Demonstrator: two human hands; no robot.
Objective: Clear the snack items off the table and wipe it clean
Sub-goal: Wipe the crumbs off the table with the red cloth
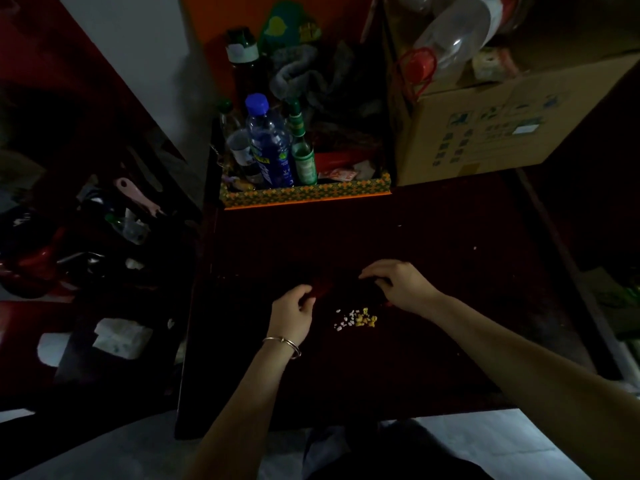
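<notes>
A: At the desk's far edge?
B: Patterned box, cardboard box to its right — open surface nearer.
A: The hands?
B: Left hand and right hand both pinch a dark red thing; crumbs lie just nearer, between them.

Dimness is swallowing the dark red crumpled thing between my left hand and my right hand; what it is, and whether my curled fingers are gripping it, is not showing. The scattered white and yellow bits on the dark wooden table are reading too small to name. The brown cardboard box is running off the top-right edge, and my forearms are running off the bottom edge.
</notes>
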